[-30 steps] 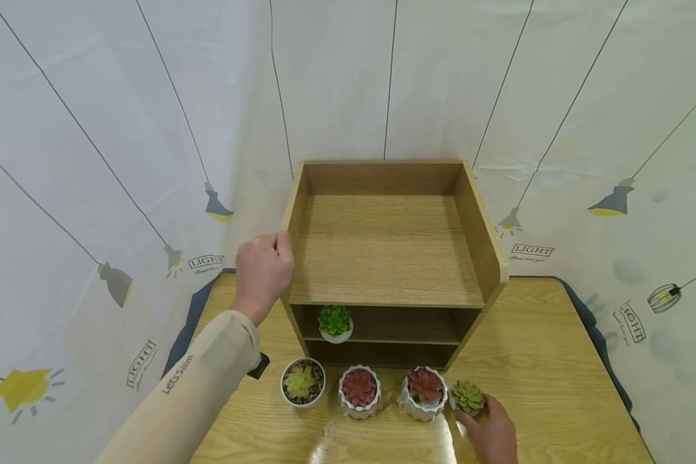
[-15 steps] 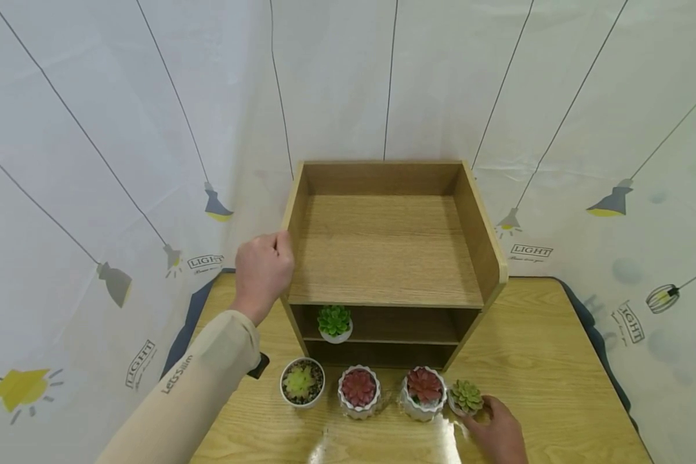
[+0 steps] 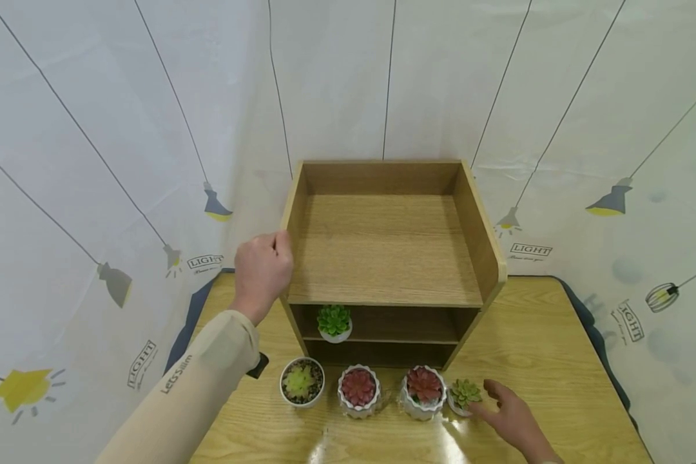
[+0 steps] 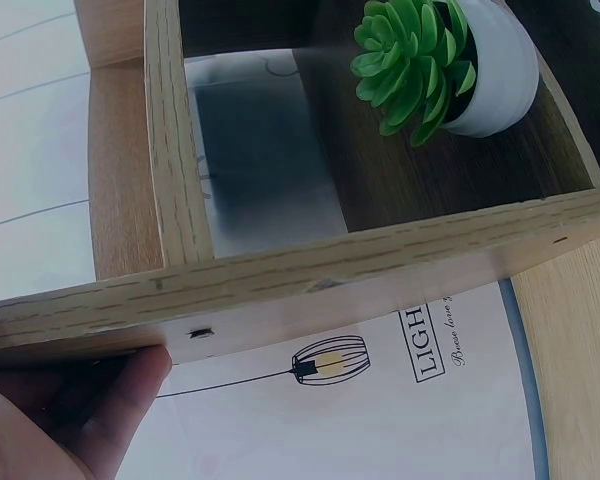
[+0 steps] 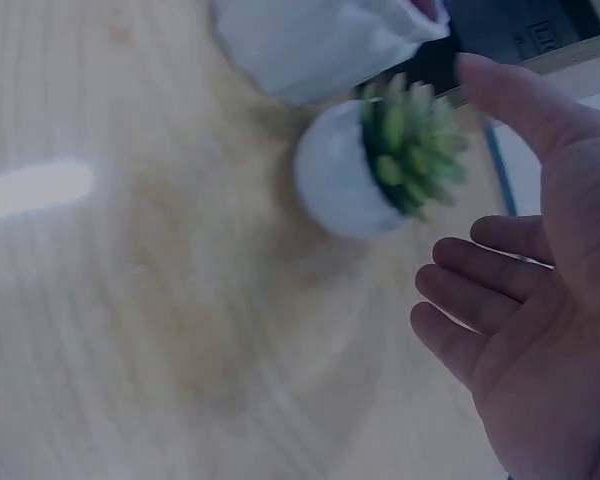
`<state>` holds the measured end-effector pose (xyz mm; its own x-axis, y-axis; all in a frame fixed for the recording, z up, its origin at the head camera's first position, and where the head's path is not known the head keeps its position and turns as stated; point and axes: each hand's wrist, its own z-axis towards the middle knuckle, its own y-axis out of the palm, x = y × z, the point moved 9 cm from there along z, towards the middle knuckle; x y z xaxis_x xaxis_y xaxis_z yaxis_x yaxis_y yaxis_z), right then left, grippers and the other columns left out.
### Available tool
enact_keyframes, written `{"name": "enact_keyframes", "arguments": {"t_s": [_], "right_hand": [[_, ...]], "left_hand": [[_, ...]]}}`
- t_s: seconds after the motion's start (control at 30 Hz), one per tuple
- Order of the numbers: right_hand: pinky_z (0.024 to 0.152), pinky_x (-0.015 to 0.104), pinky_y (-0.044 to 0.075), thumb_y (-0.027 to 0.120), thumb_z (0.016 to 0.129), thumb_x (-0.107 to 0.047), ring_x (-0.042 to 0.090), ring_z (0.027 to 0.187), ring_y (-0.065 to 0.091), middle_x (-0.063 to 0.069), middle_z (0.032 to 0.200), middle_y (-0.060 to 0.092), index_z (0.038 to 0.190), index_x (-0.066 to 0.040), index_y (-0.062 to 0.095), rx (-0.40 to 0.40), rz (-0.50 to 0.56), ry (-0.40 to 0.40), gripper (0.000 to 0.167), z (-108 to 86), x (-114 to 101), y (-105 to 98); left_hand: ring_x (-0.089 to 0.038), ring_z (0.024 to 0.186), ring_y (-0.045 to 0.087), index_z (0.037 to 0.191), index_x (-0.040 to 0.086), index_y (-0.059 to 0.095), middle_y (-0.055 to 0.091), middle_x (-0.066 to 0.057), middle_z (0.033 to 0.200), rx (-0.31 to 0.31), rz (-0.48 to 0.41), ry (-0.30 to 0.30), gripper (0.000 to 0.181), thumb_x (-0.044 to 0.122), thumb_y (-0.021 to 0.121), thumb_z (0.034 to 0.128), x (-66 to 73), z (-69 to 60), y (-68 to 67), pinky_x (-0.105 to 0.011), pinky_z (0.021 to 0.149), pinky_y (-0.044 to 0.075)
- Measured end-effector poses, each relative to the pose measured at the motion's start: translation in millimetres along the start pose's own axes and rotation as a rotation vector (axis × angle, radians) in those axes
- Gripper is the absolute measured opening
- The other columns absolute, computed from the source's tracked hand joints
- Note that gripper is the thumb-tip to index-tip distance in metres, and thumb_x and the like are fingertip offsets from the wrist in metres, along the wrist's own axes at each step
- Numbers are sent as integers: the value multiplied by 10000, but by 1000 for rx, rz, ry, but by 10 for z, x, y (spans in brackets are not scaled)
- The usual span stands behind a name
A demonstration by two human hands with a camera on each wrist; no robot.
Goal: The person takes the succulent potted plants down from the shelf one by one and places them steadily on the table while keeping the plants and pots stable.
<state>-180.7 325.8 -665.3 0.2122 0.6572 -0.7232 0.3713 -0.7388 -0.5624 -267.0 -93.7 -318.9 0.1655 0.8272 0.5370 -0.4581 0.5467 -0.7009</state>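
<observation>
My left hand [image 3: 263, 267] is curled into a fist against the outer left side of a wooden shelf unit [image 3: 388, 251]. In the left wrist view a fingertip [image 4: 145, 372] of it touches that side panel, and no finger shows on the panel's inner face. My right hand [image 3: 507, 412] is at the right end of a row of potted succulents, beside a small pale-green succulent [image 3: 465, 393] in a white pot. In the right wrist view its thumb and fingers are spread apart, with a gap between them and the pot. The succulent stands upright on the table.
A bright green succulent [image 3: 334, 321] in a white pot sits at the left of the middle shelf. Along the unit's front stand a yellow-green succulent [image 3: 301, 383] and two red succulents [image 3: 358, 388], [image 3: 424, 385] in white pots. The wooden table [image 3: 533, 348] extends rightward.
My right hand has let go of the small pale-green succulent and drawn back to the right, its fingers spreading. The left hand stays against the shelf unit.
</observation>
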Motion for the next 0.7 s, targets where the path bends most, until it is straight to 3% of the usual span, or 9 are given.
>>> {"name": "enact_keyframes", "arguments": {"t_s": [0.2, 0.7], "right_hand": [[1070, 550, 487, 514, 1071, -470, 489, 1357, 492, 338, 1494, 474, 1500, 108, 412, 74, 60, -53, 727, -63, -277, -219], [1003, 648, 483, 409, 1127, -304, 500, 1286, 546, 299, 1418, 573, 1435, 73, 531, 277, 62, -300, 502, -259, -965, -691]], "left_hand": [[-189, 408, 333, 490, 126, 378, 318, 24, 439, 8, 5, 3, 540, 144, 420, 1028, 13, 1, -15, -306, 404, 259], [-191, 414, 319, 490, 125, 375, 316, 21, 441, 10, 7, 9, 540, 140, 421, 1028, 17, 0, -14, -310, 405, 255]]}}
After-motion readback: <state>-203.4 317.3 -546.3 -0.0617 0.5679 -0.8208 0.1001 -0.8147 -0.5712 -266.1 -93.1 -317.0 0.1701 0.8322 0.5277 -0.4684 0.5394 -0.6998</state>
